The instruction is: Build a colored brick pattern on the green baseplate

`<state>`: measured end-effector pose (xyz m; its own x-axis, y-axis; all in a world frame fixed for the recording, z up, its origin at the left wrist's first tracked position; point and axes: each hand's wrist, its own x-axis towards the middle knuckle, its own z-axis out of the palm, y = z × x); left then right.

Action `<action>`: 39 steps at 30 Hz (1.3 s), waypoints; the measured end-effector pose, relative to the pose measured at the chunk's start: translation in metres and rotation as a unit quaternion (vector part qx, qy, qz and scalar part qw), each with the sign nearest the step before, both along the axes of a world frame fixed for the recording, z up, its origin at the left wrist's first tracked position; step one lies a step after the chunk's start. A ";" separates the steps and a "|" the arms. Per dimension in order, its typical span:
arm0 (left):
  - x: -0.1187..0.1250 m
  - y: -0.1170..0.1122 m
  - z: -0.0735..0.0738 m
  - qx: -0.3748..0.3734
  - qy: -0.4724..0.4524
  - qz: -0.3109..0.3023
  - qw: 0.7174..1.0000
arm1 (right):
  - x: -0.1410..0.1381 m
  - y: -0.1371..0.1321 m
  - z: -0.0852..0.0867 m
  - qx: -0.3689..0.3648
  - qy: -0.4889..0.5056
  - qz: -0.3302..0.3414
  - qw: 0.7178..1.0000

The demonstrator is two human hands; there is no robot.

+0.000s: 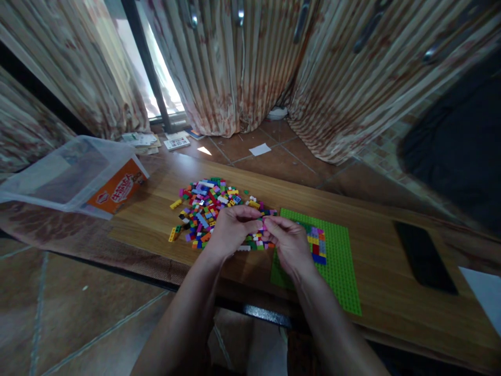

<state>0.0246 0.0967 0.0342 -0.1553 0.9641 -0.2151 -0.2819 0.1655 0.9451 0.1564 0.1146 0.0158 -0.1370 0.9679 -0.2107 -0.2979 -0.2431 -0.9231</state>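
My left hand (234, 230) and my right hand (288, 241) meet fingertip to fingertip above the bench. Both are closed in a pinch around a small pink toy brick (263, 224), partly covered by the fingers. Under and beyond my left hand spreads a loose pile of toy bricks (211, 201) in many colours. A green baseplate (340, 261) lies beneath my right hand and forearm. On it is a block of joined bricks (319, 245) in blue, red, yellow, orange and purple, partly hidden by my right hand.
A clear plastic bin (74, 183) with an orange label stands at the bench's left end. A black phone (425, 257) and a white sheet (483, 292) lie to the right. Papers (177, 142) rest on the tiled floor before the curtains (235, 78).
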 end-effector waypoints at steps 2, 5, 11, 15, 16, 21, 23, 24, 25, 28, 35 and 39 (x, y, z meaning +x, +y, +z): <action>0.000 0.000 0.000 -0.002 -0.003 -0.004 1.000 | -0.001 0.000 0.001 -0.008 0.009 0.000 1.000; -0.001 0.000 -0.002 0.002 0.000 -0.015 1.000 | -0.003 0.001 -0.001 0.002 0.007 -0.017 1.000; -0.017 0.003 -0.011 0.007 0.222 0.029 0.975 | 0.007 0.011 -0.011 0.105 -0.157 -0.049 0.981; -0.025 0.004 -0.016 0.007 0.400 0.024 0.916 | 0.018 0.015 -0.020 0.202 -0.293 -0.022 0.934; -0.025 0.005 -0.016 0.005 0.424 0.020 0.905 | 0.019 0.016 -0.021 0.214 -0.310 -0.011 0.926; -0.024 0.004 -0.017 0.014 0.488 0.011 0.872 | 0.017 0.013 -0.023 0.245 -0.340 0.018 0.908; -0.025 0.004 -0.017 0.017 0.504 0.009 0.863 | 0.016 0.012 -0.020 0.255 -0.345 0.010 0.903; -0.026 0.004 -0.017 0.017 0.511 0.007 0.859 | 0.016 0.011 -0.019 0.261 -0.348 0.005 0.901; -0.027 0.003 -0.016 0.016 0.519 0.005 0.855 | 0.016 0.011 -0.018 0.267 -0.349 0.001 0.898; -0.027 0.002 -0.015 0.019 0.541 -0.002 0.841 | 0.015 0.010 -0.015 0.290 -0.353 -0.004 0.890; -0.014 0.002 -0.017 0.054 0.615 -0.019 0.787 | 0.016 0.009 -0.017 0.302 -0.350 -0.010 0.887; -0.007 0.008 -0.020 0.057 0.653 -0.014 0.755 | 0.018 0.009 -0.018 0.303 -0.342 -0.005 0.890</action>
<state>0.0179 0.1047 0.0142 -0.1429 0.9715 0.1891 0.9045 0.0507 0.4234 0.1744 0.1236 -0.0025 -0.1678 0.9325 0.3199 0.3837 0.3607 -0.8501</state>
